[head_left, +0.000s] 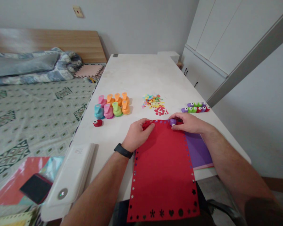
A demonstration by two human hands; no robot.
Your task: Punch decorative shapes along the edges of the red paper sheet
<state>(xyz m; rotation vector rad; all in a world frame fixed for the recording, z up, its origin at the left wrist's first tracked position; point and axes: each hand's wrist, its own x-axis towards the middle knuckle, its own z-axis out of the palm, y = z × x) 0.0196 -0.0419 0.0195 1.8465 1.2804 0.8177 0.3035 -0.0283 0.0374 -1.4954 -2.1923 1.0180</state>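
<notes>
A sheet of red paper (163, 163) reaches from the table over its front edge, with small punched shapes along its borders. My left hand (139, 133) pinches the sheet's far left corner between thumb and fingers. Near the far right corner, my right hand (190, 122) grips a small purple craft punch (173, 122) set on the paper's far edge. Under the red sheet, purple paper (198, 149) sticks out on the right. Beyond the far edge lie red cut-outs (161, 110) beside a pile of multicoloured paper confetti (152, 101).
Larger lever punches (112, 109) in several colours stand on the left of the white table (136, 75), near a small red punch (97, 123). Small punches (195, 107) sit in rows at right. A white laminator-like machine (69, 179) and a dark phone (36, 188) lie at lower left.
</notes>
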